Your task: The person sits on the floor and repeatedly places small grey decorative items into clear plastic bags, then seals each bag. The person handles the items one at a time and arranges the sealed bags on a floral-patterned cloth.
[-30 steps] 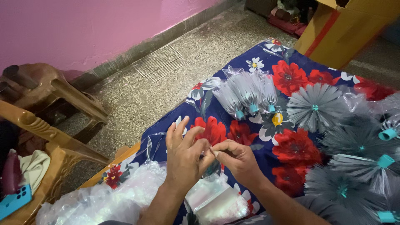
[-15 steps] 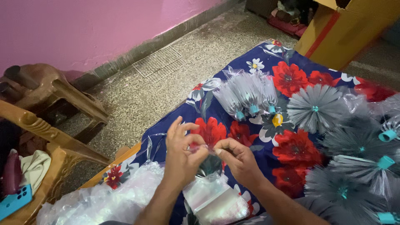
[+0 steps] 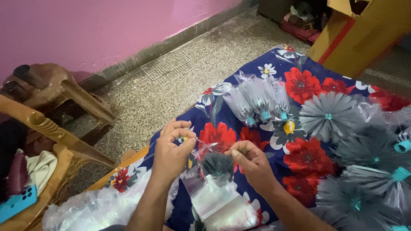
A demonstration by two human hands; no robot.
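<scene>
Our left hand [image 3: 170, 150] and right hand [image 3: 250, 160] each pinch a top corner of a small clear plastic bag [image 3: 204, 171], fingers closed on the film and stretched apart. Inside sits a round grey bristle brush [image 3: 217, 164] — its handle hidden. All hang just above the blue floral cloth [image 3: 257, 141]. Loose grey brushes [image 3: 329, 115] at right are partly cut off.

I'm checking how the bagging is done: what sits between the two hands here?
In the head view, a clear plastic bag is stretched between the left hand and right hand, with a grey bristle brush inside it.
</scene>
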